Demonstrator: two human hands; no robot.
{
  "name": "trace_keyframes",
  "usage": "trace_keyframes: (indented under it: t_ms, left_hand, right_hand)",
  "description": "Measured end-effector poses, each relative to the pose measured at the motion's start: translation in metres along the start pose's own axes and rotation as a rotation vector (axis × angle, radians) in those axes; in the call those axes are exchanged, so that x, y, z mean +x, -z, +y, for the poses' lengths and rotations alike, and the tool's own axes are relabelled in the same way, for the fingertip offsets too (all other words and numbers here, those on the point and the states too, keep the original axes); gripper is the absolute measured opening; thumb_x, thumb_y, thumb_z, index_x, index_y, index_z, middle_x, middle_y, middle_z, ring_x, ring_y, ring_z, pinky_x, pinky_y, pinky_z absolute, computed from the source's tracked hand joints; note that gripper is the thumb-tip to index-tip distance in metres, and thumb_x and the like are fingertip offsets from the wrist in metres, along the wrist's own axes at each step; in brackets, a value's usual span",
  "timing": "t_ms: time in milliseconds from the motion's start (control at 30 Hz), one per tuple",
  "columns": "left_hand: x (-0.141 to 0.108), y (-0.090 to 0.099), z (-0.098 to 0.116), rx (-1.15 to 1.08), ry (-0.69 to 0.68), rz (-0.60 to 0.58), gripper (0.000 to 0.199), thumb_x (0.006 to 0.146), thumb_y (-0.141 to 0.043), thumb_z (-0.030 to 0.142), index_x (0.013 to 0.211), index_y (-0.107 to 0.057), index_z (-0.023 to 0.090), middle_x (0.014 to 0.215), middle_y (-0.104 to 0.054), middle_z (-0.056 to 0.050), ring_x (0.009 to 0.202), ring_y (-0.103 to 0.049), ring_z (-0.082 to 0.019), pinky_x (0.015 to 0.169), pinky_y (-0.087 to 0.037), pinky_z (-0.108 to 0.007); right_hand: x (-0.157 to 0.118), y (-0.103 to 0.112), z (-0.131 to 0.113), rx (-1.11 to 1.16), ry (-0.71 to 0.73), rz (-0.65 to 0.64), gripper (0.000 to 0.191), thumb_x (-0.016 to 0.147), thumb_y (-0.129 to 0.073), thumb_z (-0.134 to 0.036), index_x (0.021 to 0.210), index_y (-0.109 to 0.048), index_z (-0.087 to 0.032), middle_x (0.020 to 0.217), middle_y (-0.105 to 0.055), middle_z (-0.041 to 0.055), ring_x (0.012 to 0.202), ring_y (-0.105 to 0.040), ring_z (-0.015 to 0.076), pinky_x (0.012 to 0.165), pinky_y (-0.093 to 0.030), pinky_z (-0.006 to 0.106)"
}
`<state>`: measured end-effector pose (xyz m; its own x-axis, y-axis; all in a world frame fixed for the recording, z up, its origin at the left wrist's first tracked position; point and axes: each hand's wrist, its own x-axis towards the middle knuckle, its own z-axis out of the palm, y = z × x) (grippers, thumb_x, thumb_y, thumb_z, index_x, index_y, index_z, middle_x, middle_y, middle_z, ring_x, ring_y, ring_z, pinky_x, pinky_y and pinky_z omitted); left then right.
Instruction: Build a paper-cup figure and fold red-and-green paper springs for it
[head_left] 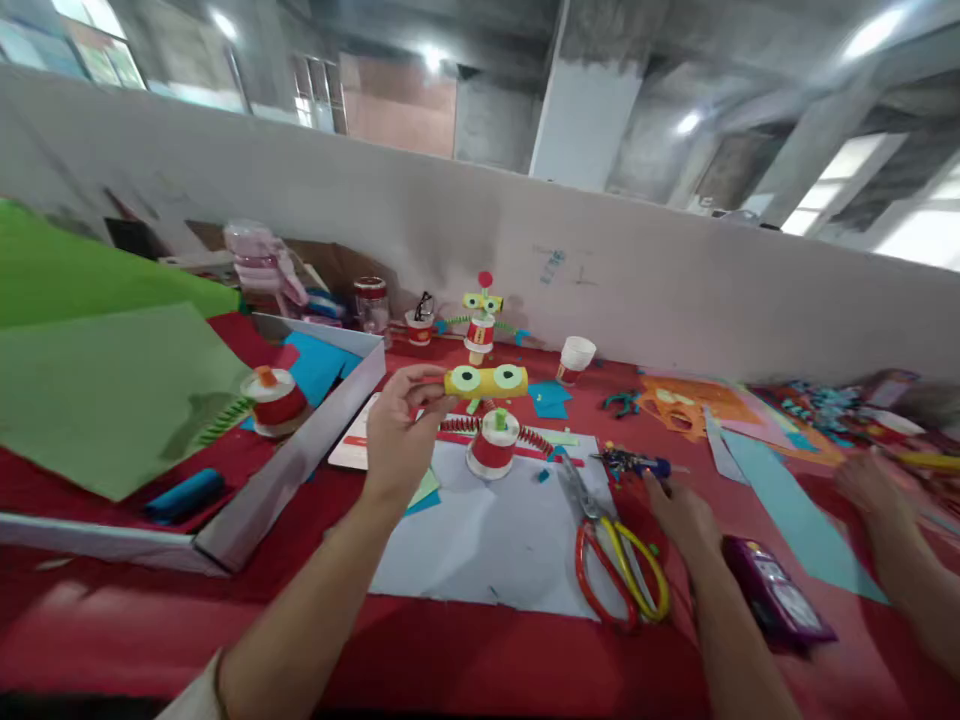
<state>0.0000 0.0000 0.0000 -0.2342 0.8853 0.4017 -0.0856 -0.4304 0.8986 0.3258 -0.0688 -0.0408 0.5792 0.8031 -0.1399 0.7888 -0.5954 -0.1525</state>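
A yellow paper roll [487, 382] with two round paper eyes is pinched at its left end by my left hand [409, 415], raised above the table. Just below it, a red and white paper-cup figure [495, 445] stands upright with coiled red paper arms and a green tab on top. My right hand [686, 520] has its fingers closed at the dark handle of what looks like a glue gun [637, 463], whose nozzle points left; blur hides the exact grip. Scissors [611, 550] with red and yellow handles lie open beside that hand, partly on the white sheet [480, 560].
A finished-looking cup figure [480, 333] and stacked cups [576, 358] stand by the wall. On the left, a white-edged tray [292, 440] holds another cup [276, 403]. Another person's hand [874, 490] rests at right, near a purple box [776, 590] and paper strips.
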Motion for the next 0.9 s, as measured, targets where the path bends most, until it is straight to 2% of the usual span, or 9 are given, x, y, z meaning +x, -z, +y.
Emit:
trace_keyframes:
  t_ms: [67, 133, 233, 267, 333, 433, 600, 767, 900]
  left_hand:
    - [0.005, -0.009, -0.002, -0.023, -0.007, -0.016, 0.025, 0.067, -0.067, 0.015, 0.090, -0.057, 0.020, 0.072, -0.066, 0.002, 0.075, -0.066, -0.016, 0.068, -0.051, -0.026]
    - [0.009, -0.016, -0.004, -0.036, -0.016, -0.036, 0.025, 0.067, -0.067, 0.014, 0.090, -0.057, 0.020, 0.073, -0.066, 0.002, 0.075, -0.066, -0.016, 0.067, -0.051, -0.026]
    - [0.012, -0.022, -0.009, -0.030, -0.028, -0.076, 0.026, 0.069, -0.067, 0.014, 0.092, -0.057, 0.021, 0.072, -0.066, 0.002, 0.075, -0.066, -0.016, 0.067, -0.051, -0.026]
    - [0.013, -0.023, -0.011, -0.035, -0.027, -0.091, 0.026, 0.070, -0.067, 0.015, 0.093, -0.058, 0.021, 0.072, -0.066, 0.002, 0.075, -0.066, -0.016, 0.067, -0.051, -0.025]
    - [0.014, -0.024, -0.016, -0.053, -0.025, -0.114, 0.025, 0.071, -0.066, 0.015, 0.094, -0.058, 0.022, 0.073, -0.066, 0.002, 0.075, -0.066, -0.015, 0.066, -0.050, -0.024]
    - [0.014, -0.024, -0.023, -0.081, -0.013, -0.126, 0.024, 0.072, -0.066, 0.014, 0.093, -0.059, 0.022, 0.072, -0.066, 0.003, 0.076, -0.066, -0.015, 0.067, -0.051, -0.024]
    - [0.013, -0.019, -0.034, -0.096, 0.022, -0.127, 0.025, 0.070, -0.067, 0.012, 0.093, -0.059, 0.022, 0.070, -0.066, 0.003, 0.072, -0.066, -0.014, 0.062, -0.050, -0.023]
    - [0.010, -0.014, -0.042, -0.070, 0.047, -0.103, 0.027, 0.069, -0.068, 0.012, 0.093, -0.059, 0.021, 0.073, -0.067, 0.002, 0.074, -0.066, -0.014, 0.063, -0.051, -0.024]
    - [0.007, -0.015, -0.043, -0.072, 0.058, -0.096, 0.026, 0.069, -0.068, 0.012, 0.092, -0.060, 0.021, 0.078, -0.067, 0.002, 0.076, -0.067, -0.014, 0.067, -0.053, -0.025]
  right_hand:
    - [-0.001, -0.003, 0.006, -0.106, -0.032, 0.064, 0.045, 0.095, -0.032, -0.039, 0.104, -0.065, -0.009, 0.103, -0.067, 0.0235, 0.100, -0.064, 0.0345, 0.082, -0.046, 0.042]
    - [-0.004, -0.002, 0.006, -0.069, -0.001, 0.163, 0.039, 0.092, -0.039, -0.038, 0.101, -0.065, -0.010, 0.103, -0.066, 0.0236, 0.097, -0.064, 0.0351, 0.080, -0.046, 0.044]
    - [-0.014, 0.010, -0.012, 0.255, 0.175, 0.411, 0.029, 0.084, -0.049, -0.034, 0.098, -0.064, -0.013, 0.105, -0.063, 0.0195, 0.095, -0.061, 0.0302, 0.080, -0.046, 0.042]
    - [-0.019, 0.017, -0.024, 0.483, 0.266, 0.409, 0.029, 0.083, -0.052, -0.037, 0.095, -0.064, -0.015, 0.100, -0.064, 0.0156, 0.090, -0.061, 0.0267, 0.080, -0.047, 0.039]
    - [-0.029, 0.028, -0.055, 0.914, 0.417, 0.267, 0.033, 0.081, -0.054, -0.046, 0.098, -0.062, -0.019, 0.094, -0.065, 0.0080, 0.085, -0.061, 0.0217, 0.077, -0.048, 0.035]
    - [-0.039, 0.036, -0.103, 1.202, 0.526, 0.132, 0.030, 0.080, -0.058, -0.049, 0.093, -0.062, -0.022, 0.090, -0.064, 0.0034, 0.085, -0.057, 0.0181, 0.078, -0.045, 0.031]
    - [-0.034, 0.021, -0.142, 1.329, 0.637, 0.039, 0.027, 0.077, -0.065, -0.045, 0.091, -0.065, -0.022, 0.094, -0.065, 0.0034, 0.089, -0.057, 0.0181, 0.081, -0.044, 0.033]
    - [-0.027, 0.000, -0.145, 1.317, 0.739, 0.056, 0.017, 0.082, -0.062, -0.037, 0.088, -0.067, -0.022, 0.103, -0.066, 0.0041, 0.102, -0.056, 0.0205, 0.094, -0.040, 0.037]
    - [-0.030, -0.009, -0.148, 1.363, 0.744, 0.015, 0.024, 0.089, -0.052, -0.041, 0.087, -0.067, -0.022, 0.095, -0.065, 0.0036, 0.096, -0.056, 0.0201, 0.090, -0.042, 0.037]
